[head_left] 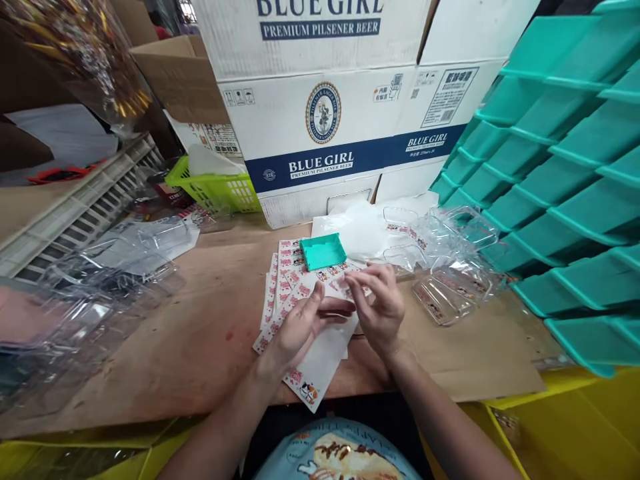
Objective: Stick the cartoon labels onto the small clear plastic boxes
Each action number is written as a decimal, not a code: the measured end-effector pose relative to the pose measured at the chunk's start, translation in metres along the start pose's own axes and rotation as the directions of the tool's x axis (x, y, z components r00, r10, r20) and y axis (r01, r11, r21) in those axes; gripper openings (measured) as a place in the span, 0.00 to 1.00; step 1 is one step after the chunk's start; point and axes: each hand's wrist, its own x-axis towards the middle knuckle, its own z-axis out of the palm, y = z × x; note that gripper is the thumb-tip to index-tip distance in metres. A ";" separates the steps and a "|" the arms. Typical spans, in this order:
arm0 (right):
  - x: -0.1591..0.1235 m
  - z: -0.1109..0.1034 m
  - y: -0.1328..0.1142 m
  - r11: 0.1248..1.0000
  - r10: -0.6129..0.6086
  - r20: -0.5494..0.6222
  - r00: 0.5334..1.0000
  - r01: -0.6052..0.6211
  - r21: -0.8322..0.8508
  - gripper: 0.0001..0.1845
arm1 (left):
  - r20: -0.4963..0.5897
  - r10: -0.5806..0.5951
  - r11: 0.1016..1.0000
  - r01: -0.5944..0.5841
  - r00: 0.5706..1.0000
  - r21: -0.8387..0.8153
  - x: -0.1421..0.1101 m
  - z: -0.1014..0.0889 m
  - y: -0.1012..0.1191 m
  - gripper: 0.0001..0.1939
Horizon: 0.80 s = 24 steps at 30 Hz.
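Observation:
Over the sticker sheets (325,353), my left hand (303,327) is open, its thumb raised and fingers stretched toward the right. Close to those fingertips, my right hand (383,307) has thumb and forefinger pinched together. A small, pale, see-through bit seems to be at the pinch, too faint to name. The sheets carry pink prints and cartoon cats, and one strip is mostly bare white backing. A small teal plastic tray (325,252) rests on the sheets just beyond my hands.
Clear plastic lids (445,293) lie at right; more clear plastic containers (95,300) are piled at left. Teal trays (565,193) are stacked high on the right. A white beer carton (325,167) stands behind, beside a green basket (215,187). Yellow bins (575,420) sit below the table edge.

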 end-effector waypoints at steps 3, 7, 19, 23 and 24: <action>-0.015 -0.003 -0.009 0.968 -0.240 0.196 0.951 0.250 -0.027 0.17 | 0.015 -0.060 0.940 0.061 0.998 -0.337 0.003 0.011 0.000 0.22; -0.024 -0.015 -0.015 0.985 -0.169 0.339 0.926 0.149 0.082 0.18 | -0.110 0.038 0.975 -0.061 0.993 -0.214 0.002 0.000 -0.007 0.08; 0.004 -0.028 -0.028 0.974 0.198 0.035 0.979 -0.201 0.100 0.04 | -0.180 0.540 0.642 -0.264 0.822 0.720 -0.033 -0.041 -0.009 0.31; 0.000 -0.034 -0.030 0.925 0.323 0.047 0.945 -0.326 0.196 0.08 | -0.174 0.770 0.084 0.172 0.614 0.981 -0.059 -0.118 0.037 0.29; -0.002 -0.033 -0.031 0.903 0.351 0.100 0.931 -0.365 0.226 0.12 | -0.161 0.769 -0.042 0.300 0.619 0.953 -0.063 -0.138 0.052 0.30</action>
